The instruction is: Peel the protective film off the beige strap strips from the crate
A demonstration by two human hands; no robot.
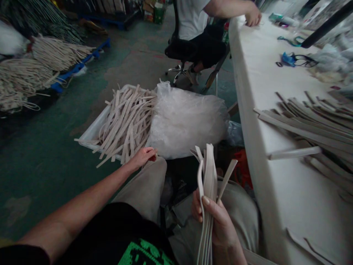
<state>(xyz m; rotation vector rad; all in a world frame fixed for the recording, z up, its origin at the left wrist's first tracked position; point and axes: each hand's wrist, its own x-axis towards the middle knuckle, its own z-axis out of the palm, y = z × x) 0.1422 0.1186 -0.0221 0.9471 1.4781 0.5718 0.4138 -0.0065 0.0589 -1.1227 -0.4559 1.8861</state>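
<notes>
My right hand is closed around a bundle of pale flat strips held upright above my lap; their tips fan out at the top. My left hand reaches out to the near edge of a white tray on the floor, fingers curled on something I cannot make out, right beside a loose heap of the same beige strips. A crumpled clear plastic bag lies against the heap on its right.
A white table runs along the right, with a pile of grey-beige strips and blue scissors on it. Another person sits on a chair at its far end, hand on the table. Bundles of cord lie on blue pallets at left.
</notes>
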